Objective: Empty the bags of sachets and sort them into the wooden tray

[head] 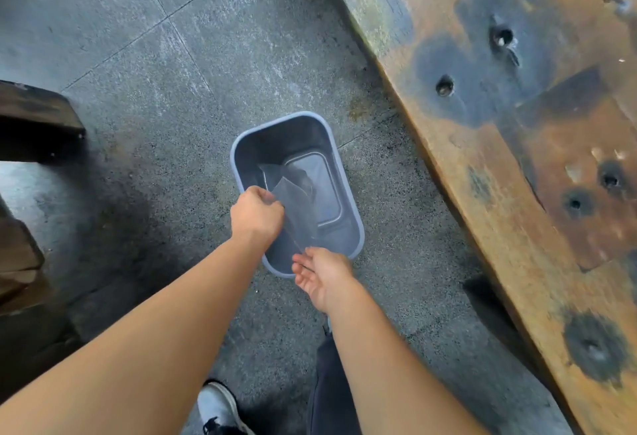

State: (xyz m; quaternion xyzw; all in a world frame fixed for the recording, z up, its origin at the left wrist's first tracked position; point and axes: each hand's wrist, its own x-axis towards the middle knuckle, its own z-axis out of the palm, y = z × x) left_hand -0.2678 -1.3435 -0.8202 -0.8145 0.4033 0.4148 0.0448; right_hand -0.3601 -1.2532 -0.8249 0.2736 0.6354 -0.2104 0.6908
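Head view: the left hand (pixel 256 216) is clamped on a crumpled clear plastic bag (pixel 297 200), which hangs inside the grey-blue rectangular plastic bin (pixel 238 148) by its near-left rim. The right hand (pixel 322 274) is empty, fingers apart, at the near rim. Judged: discarding an emptied bag; next, release.

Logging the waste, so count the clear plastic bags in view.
1: a clear plastic bag, gripped by the left hand over the grey-blue plastic bin. Being transparent, others may lie unseen inside.
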